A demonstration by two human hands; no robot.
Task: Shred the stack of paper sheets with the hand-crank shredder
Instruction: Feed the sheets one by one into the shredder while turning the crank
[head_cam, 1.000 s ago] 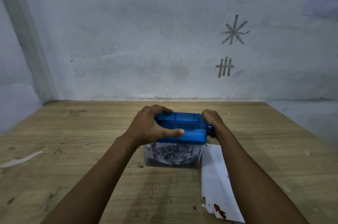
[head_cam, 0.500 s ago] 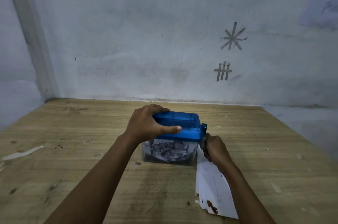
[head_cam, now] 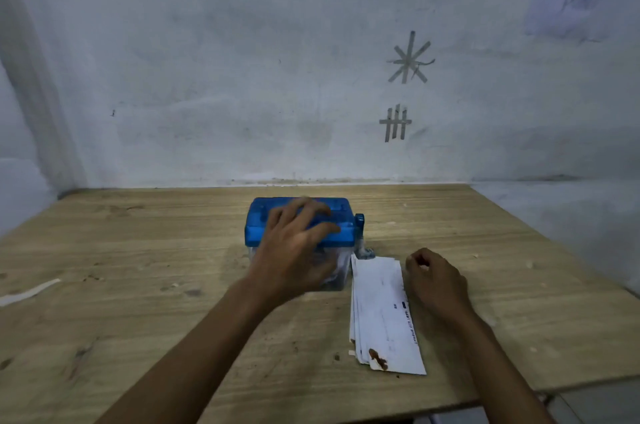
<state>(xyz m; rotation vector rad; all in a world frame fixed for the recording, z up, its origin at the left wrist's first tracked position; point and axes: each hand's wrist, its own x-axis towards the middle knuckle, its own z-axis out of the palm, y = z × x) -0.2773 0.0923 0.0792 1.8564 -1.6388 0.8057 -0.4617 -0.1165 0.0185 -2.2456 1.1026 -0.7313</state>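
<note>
The hand-crank shredder (head_cam: pixel 257 233) has a blue lid and a clear bin with shreds inside, and it stands mid-table. Its blue crank (head_cam: pixel 360 226) hangs down on the right side, with no hand on it. My left hand (head_cam: pixel 294 245) is blurred over the lid, fingers spread and fairly straight; whether it touches the lid is unclear. A stack of white paper sheets (head_cam: pixel 381 309), stained brown at its near end, lies flat just right of the shredder. My right hand (head_cam: pixel 437 279) hovers by the stack's right edge, fingers loosely curled, holding nothing.
The wooden table (head_cam: pixel 138 285) meets a pale wall (head_cam: pixel 242 77) at the back and on the left. A loose paper strip (head_cam: pixel 29 292) lies at the far left. Small scraps dot the wood. The table's near right corner (head_cam: pixel 588 378) drops off.
My right hand has let go of the crank and moved right, beside the paper stack. My left hand has loosened its grip on the lid and spread its fingers.
</note>
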